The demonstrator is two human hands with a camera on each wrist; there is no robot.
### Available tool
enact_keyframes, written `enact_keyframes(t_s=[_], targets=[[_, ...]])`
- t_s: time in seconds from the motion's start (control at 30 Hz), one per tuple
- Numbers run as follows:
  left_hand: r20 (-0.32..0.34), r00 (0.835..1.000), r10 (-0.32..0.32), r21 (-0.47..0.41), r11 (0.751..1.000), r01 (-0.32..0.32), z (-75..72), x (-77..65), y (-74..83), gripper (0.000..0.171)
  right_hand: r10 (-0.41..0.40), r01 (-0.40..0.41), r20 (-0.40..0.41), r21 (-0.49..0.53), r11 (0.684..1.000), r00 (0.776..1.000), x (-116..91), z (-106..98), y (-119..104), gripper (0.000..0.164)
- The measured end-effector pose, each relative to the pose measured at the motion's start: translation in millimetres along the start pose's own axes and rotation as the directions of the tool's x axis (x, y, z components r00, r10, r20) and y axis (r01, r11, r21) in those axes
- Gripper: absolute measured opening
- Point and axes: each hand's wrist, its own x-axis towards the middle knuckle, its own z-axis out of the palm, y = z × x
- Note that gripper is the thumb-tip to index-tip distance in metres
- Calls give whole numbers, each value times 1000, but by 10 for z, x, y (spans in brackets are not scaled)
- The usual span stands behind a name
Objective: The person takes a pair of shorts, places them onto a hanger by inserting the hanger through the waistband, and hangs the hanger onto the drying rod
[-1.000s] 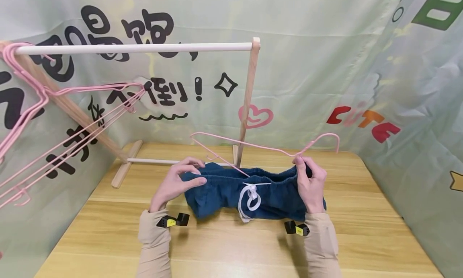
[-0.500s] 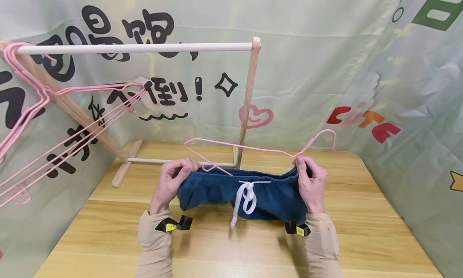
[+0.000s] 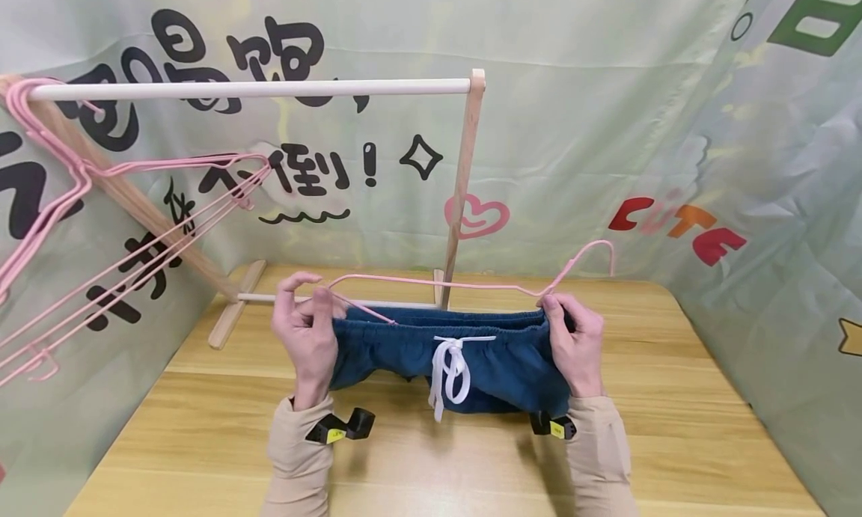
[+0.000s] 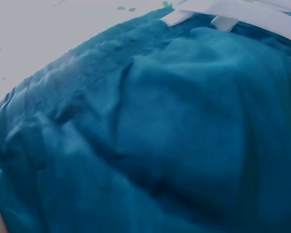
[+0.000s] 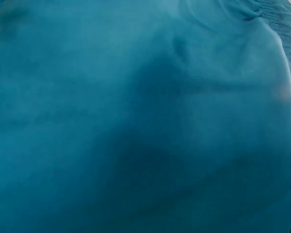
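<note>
A pair of dark blue shorts (image 3: 397, 352) with an elastic waistband and a white drawstring bow (image 3: 450, 375) is held stretched sideways over the table. My left hand (image 3: 306, 345) grips the left end of the waistband, thumb and index finger raised beside the hanger's left corner. At the other end my right hand (image 3: 575, 337) pinches the waistband together with the neck of a pink clothes hanger (image 3: 431, 281). The hanger's hook points up to the right; its lower part dips inside the waist opening and is hidden. Blue cloth (image 4: 184, 107) fills most of both wrist views.
A wooden rack with a white rail (image 3: 269, 90) stands at the back left. Several pink hangers (image 3: 81, 169) hang at its left end. The rack's right post (image 3: 461, 180) rises behind the shorts. Printed cloth (image 3: 592, 128) surrounds the wooden table (image 3: 687, 397).
My left hand went from loose at the waistband to gripping it, then turned upward beside the hanger's corner. The hanger's left end has dropped and shifted left; my right hand has moved slightly left.
</note>
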Motion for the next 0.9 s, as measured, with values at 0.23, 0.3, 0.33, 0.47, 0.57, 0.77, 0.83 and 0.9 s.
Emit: enact_keyframes(t_s=[0.23,0.3,0.33,0.47,0.57,0.77,0.83,0.9], targets=[[-163,982,97,100,992,-82,35,-1,-2,45,-63,62,72,16,998,995,-19,1,3,17],[-149,979,142,143,982,-121,23,2,-17,55,-74,73,81,17,997,994,-18,-4,11,18],[-135,977,165,161,977,-143,12,3,-27,59,-80,79,82,18,997,993,-19,-8,18,19],[-65,959,277,230,939,-255,-52,-1,-67,60,-86,84,90,30,996,992,-14,-27,37,17],[39,942,333,246,911,-332,-105,2,-72,53,-90,86,93,46,995,992,-8,-44,56,16],[314,900,304,206,903,-376,-201,31,-77,33,-99,95,111,41,995,989,6,-80,75,16],[381,883,272,197,910,-365,-227,43,-80,28,-102,99,118,30,995,988,7,-87,80,18],[432,869,240,193,917,-349,-251,51,-80,23,-105,103,127,21,994,986,6,-90,86,19]])
